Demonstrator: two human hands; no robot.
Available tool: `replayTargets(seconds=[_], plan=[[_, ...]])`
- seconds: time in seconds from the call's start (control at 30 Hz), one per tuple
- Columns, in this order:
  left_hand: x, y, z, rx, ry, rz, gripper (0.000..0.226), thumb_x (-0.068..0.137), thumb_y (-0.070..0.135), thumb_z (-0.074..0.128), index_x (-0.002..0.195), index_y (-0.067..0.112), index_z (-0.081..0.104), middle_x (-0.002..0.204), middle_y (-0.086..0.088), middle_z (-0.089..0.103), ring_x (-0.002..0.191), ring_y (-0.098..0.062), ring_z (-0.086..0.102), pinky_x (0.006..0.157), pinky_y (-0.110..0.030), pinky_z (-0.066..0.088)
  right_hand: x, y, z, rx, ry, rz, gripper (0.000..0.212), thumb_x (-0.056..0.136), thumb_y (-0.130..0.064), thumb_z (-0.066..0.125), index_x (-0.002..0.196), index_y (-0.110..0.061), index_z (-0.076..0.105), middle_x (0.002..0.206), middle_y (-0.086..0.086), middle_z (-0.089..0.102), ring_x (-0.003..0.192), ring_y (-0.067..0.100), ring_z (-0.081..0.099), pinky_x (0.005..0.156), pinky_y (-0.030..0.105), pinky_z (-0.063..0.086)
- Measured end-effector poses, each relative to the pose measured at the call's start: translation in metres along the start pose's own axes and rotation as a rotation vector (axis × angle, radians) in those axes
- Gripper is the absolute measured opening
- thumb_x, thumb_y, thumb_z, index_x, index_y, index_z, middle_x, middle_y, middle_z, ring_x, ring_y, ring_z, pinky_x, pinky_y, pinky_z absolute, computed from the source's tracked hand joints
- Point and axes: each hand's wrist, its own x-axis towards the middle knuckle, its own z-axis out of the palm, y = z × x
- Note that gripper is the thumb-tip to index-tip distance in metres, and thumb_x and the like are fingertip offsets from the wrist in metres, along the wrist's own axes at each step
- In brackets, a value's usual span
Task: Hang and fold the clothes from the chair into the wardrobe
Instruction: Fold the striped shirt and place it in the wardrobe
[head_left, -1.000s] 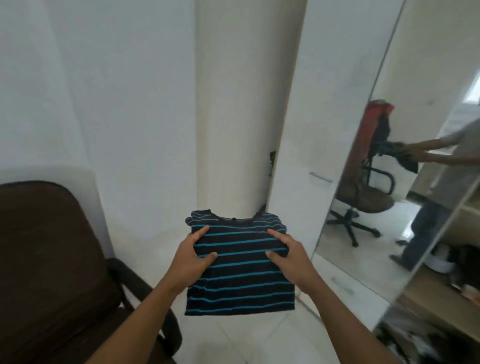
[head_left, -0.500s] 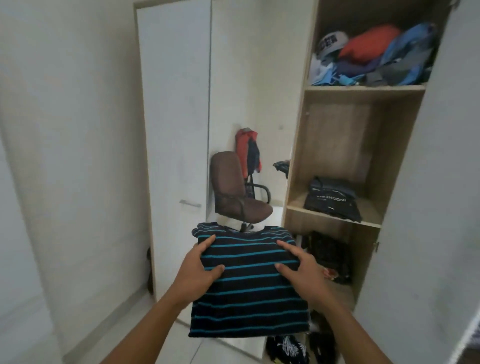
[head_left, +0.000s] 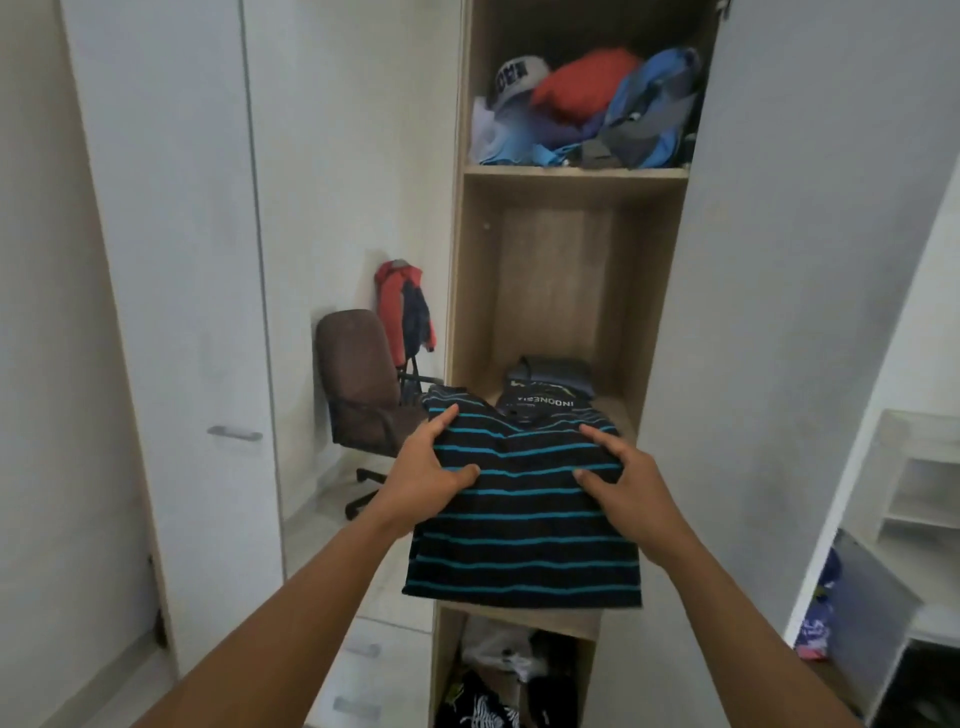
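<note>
A folded black shirt with teal stripes (head_left: 524, 545) is held flat in front of the open wardrobe (head_left: 566, 176). My left hand (head_left: 428, 475) grips its left edge, thumb on top. My right hand (head_left: 626, 475) grips its right edge the same way. The shirt's collar end reaches over the front of the middle shelf (head_left: 618, 410). On that shelf lies a folded black garment with white lettering (head_left: 540, 402), and a folded grey one (head_left: 550, 371) behind it. The brown office chair (head_left: 358, 384) appears in the mirror at the left, with a red jacket (head_left: 397, 306) hanging behind it.
The upper shelf holds a loose heap of blue, red and grey clothes and a cap (head_left: 519, 78). Dark clothes (head_left: 483, 696) fill the compartment below the middle shelf. A white wardrobe door (head_left: 171, 312) stands at the left, another door (head_left: 810, 260) at the right. A small white shelf unit (head_left: 919, 499) is at the far right.
My view has swung right from the chair and mirror to the open wardrobe. Both hands have carried the folded shirt up to the middle shelf.
</note>
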Motion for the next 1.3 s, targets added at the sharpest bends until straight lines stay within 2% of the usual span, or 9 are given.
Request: replayTargets(seconds=[0.1,0.2,0.33,0.43,0.87,0.97,1.03,1.2,1.3], plan=[[0.048,-0.005,0.015,-0.018,-0.029,0.028,0.087,0.083,0.012,0.079,0.154,0.031,0.031,0.147,0.004,0.041,0.123,-0.010,0.048,0.106,-0.029,0.046,0.037,0.018,-0.010,-0.010,0.046,-0.001,0.056,0.090,-0.017,0.070,0.138,-0.040,0.052,0.138,-0.003,0.052,0.125,0.017,0.053,0.108,0.040,0.047],[0.096,-0.012,0.029,-0.041,-0.058,0.060,0.086,0.085,0.009,0.076,0.155,0.026,0.030,0.135,0.010,0.042,0.114,-0.006,0.049,0.083,-0.007,0.048,0.080,0.034,-0.015,-0.051,0.065,0.015,0.056,0.091,-0.018,0.070,0.139,-0.039,0.050,0.141,-0.001,0.050,0.127,0.019,0.051,0.109,0.042,0.046],[0.179,-0.032,0.039,-0.094,-0.093,0.062,0.088,0.083,0.011,0.078,0.154,0.031,0.030,0.147,0.001,0.041,0.126,-0.014,0.050,0.106,-0.031,0.048,0.152,0.050,-0.014,-0.099,0.097,0.030,0.056,0.091,-0.019,0.070,0.140,-0.039,0.050,0.141,-0.001,0.050,0.128,0.020,0.050,0.110,0.045,0.044],[0.238,-0.045,0.046,-0.107,-0.101,0.055,0.089,0.082,0.014,0.080,0.154,0.033,0.031,0.148,0.000,0.041,0.130,-0.018,0.049,0.110,-0.042,0.045,0.205,0.061,-0.012,-0.141,0.108,0.033,0.056,0.091,-0.017,0.069,0.140,-0.037,0.050,0.142,-0.002,0.047,0.130,0.020,0.047,0.113,0.040,0.040],[0.418,-0.102,0.097,-0.222,-0.115,-0.064,0.095,0.080,0.015,0.082,0.156,0.028,0.026,0.149,0.000,0.040,0.130,-0.019,0.049,0.110,-0.043,0.045,0.377,0.129,-0.013,-0.202,0.045,0.125,0.062,0.091,-0.009,0.069,0.146,-0.026,0.045,0.149,0.002,0.041,0.133,0.019,0.044,0.103,0.021,0.035],[0.443,-0.106,0.119,-0.240,-0.020,-0.098,0.099,0.079,0.019,0.084,0.157,0.025,0.024,0.148,-0.001,0.043,0.131,-0.020,0.050,0.110,-0.043,0.045,0.432,0.131,-0.027,-0.274,-0.042,0.129,0.062,0.091,-0.008,0.068,0.146,-0.028,0.046,0.147,0.003,0.045,0.110,0.012,0.057,0.087,0.012,0.044],[0.456,-0.108,0.134,-0.241,0.050,-0.117,0.100,0.078,0.019,0.084,0.157,0.023,0.023,0.151,-0.002,0.041,0.133,-0.021,0.048,0.112,-0.042,0.043,0.467,0.133,-0.027,-0.343,-0.126,0.130,0.062,0.092,-0.009,0.067,0.147,-0.029,0.045,0.147,0.003,0.045,0.111,0.014,0.056,0.086,0.015,0.044],[0.483,-0.129,0.146,-0.098,0.127,-0.187,0.099,0.079,0.024,0.084,0.157,0.020,0.022,0.155,-0.004,0.036,0.138,-0.023,0.042,0.115,-0.038,0.038,0.529,0.164,-0.009,-0.469,-0.260,0.152,0.064,0.092,-0.010,0.067,0.148,-0.027,0.042,0.153,0.005,0.039,0.135,0.024,0.043,0.104,0.025,0.037],[0.487,-0.143,0.134,0.442,-0.099,-0.176,0.110,0.076,0.047,0.081,0.158,0.021,0.013,0.149,-0.006,0.046,0.131,-0.026,0.050,0.107,-0.041,0.046,0.547,0.196,0.007,-0.592,-0.419,0.213,0.072,0.088,-0.012,0.072,0.150,-0.027,0.040,0.156,0.007,0.036,0.137,0.026,0.042,0.112,0.031,0.038]])
